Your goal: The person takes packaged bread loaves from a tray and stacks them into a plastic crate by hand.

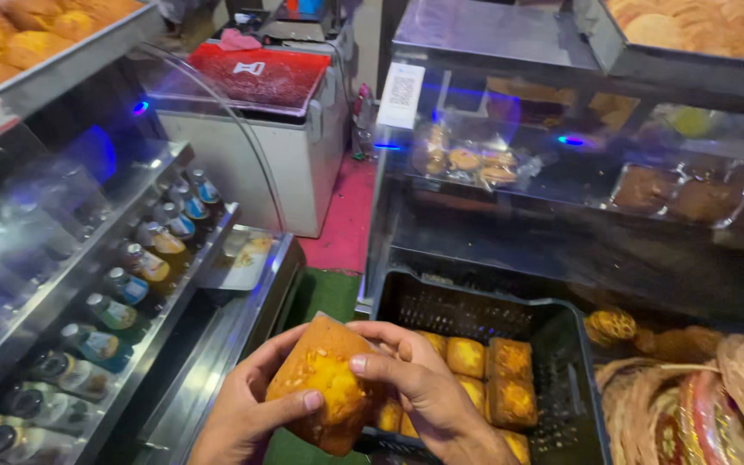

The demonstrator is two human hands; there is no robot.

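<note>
Bakery shelving surrounding us, we are clamping the cake loaf, long axis upright, between left hand and right hand.

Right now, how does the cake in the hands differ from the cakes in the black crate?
The held cake is lifted and gripped by the left hand and right hand, while the crate cakes lie packed side by side in the black crate. The held cake is tilted; the crate cakes sit flat, tops up. Both are golden-brown and blocky.
</note>
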